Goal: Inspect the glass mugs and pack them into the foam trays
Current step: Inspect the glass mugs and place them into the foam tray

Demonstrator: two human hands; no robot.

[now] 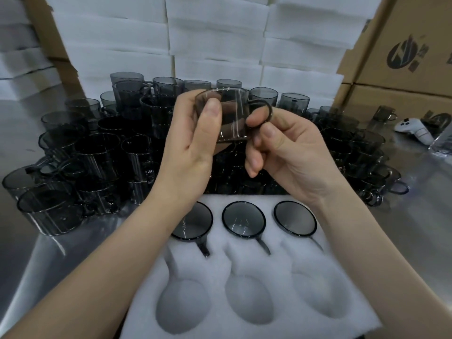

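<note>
A smoky grey glass mug point(232, 113) is held up above the table between both hands. My left hand point(193, 140) grips its body, thumb across the front wall. My right hand point(286, 152) pinches the handle on the mug's right side. Below lies a white foam tray point(220, 263) with two rows of three round pockets. The far row holds three mugs point(243, 220), mouths up and handles pointing toward me. The near three pockets hold nothing.
Several dark glass mugs point(97, 152) crowd the steel table behind the tray, left to right. Stacked white foam sheets point(215, 37) rise at the back. Cardboard boxes point(403, 57) stand right. A white controller point(415, 130) lies on the table's right side.
</note>
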